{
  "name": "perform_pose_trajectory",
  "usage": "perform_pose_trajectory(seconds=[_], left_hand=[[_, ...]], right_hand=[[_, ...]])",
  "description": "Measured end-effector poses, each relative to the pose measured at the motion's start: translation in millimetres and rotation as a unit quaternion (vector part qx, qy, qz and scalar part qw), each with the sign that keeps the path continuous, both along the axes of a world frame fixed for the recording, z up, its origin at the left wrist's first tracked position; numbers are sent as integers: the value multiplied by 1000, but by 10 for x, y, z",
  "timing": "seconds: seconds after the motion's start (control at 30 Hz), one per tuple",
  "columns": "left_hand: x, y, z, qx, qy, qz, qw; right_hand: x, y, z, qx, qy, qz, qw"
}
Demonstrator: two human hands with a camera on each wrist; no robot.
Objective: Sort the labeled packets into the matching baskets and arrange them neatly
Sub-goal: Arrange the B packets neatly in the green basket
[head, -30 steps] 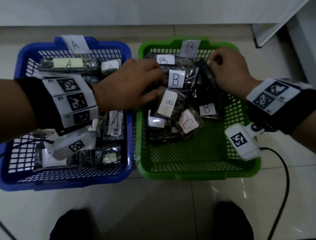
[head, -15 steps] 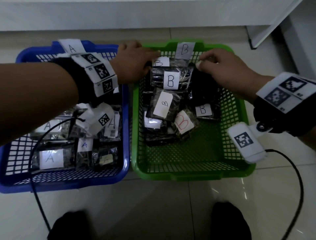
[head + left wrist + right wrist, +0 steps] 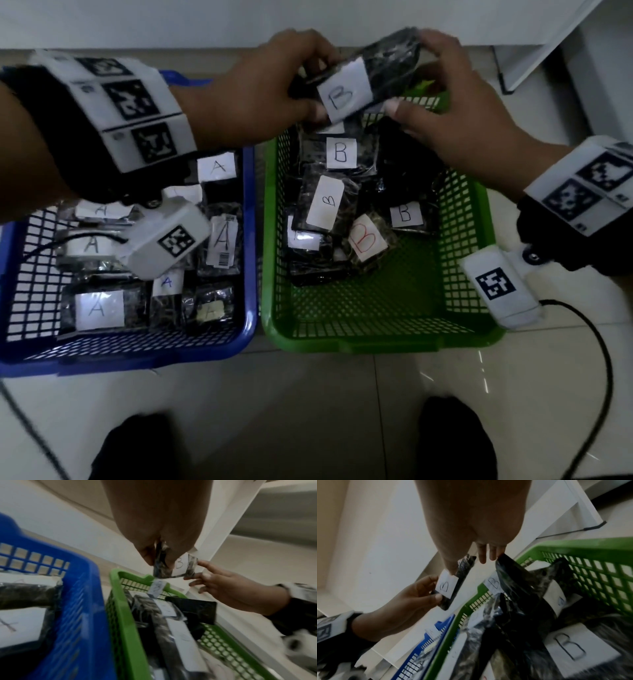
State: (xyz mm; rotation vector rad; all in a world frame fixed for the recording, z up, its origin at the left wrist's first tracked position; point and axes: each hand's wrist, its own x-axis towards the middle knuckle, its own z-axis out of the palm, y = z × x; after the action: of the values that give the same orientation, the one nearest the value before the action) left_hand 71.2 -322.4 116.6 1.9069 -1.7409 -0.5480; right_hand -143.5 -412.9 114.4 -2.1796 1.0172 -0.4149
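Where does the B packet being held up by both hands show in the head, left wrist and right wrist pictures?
Head: held packet top centre, between both hands.
Left wrist: held packet centre, under the left hand.
Right wrist: held packet centre-left, below the right hand.
Shared landmark: green basket.

Both hands, left (image 3: 412, 596) and right (image 3: 471, 524), pinched a B packet (image 3: 453, 584) left of the green basket (image 3: 583, 550), beyond its far rim.

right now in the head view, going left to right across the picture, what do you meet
blue basket → left hand → held B packet → right hand → green basket's right wall
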Motion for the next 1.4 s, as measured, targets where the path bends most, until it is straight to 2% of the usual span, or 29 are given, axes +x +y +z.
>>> perform_pose_trajectory(seconds=[0.07,0.13,0.2,0.3,0.37,0.43,0.47,0.53,0.6,0.7,0.77,0.83,0.9,1.0,1.13,1.2,1.33,1.4], left_hand=[[-51,170,59,54,41,-48,997],[-96,346,56,103,73,-74,989],[-94,456,-18,119,102,-71,985],[-39,522,-127,117,121,-51,984],[-2,536,-204,105,76,-50,990],[7,540,-282,80,-18,-81,993],[5,538,-324,67,-77,-116,988],[-2,521,-416,63,-190,-199,959],[-6,508,-460,90,-237,-221,942],[-23,504,-513,99,-217,-200,950],[-38,495,-478,109,-166,-172,965],[-29,454,-438,96,-120,-138,978],[-7,354,-437,82,-133,-101,983],[7,125,-475,137,-195,-65,969],[-32,-81,-494,184,-233,-66,953],[-32,-117,-445,186,-195,-61,961],[14,-140,-281,154,-37,-31,987],[-9,-117,-154,103,3,-7,995]], right_hand=[[-21,17,172,21,-5,18,1000],[-51,30,360,50,55,70,995],[-105,37,503,90,146,140,975],[-198,106,561,148,200,193,949],[-271,213,487,160,232,222,933],[-355,333,348,175,257,242,919],[-396,390,266,188,264,241,915],[-485,501,87,203,278,234,909],[-570,606,-104,191,292,228,909],[-683,734,-363,173,303,187,918],[-741,773,-498,176,295,152,927],[-747,812,-571,206,290,149,923],[-723,854,-650,222,280,142,923],[-669,929,-796,219,241,66,943],[-658,1012,-929,228,233,24,945],[-670,1009,-931,252,220,4,942],[-645,863,-670,321,228,-12,919],[-649,720,-452,280,243,-9,929]])
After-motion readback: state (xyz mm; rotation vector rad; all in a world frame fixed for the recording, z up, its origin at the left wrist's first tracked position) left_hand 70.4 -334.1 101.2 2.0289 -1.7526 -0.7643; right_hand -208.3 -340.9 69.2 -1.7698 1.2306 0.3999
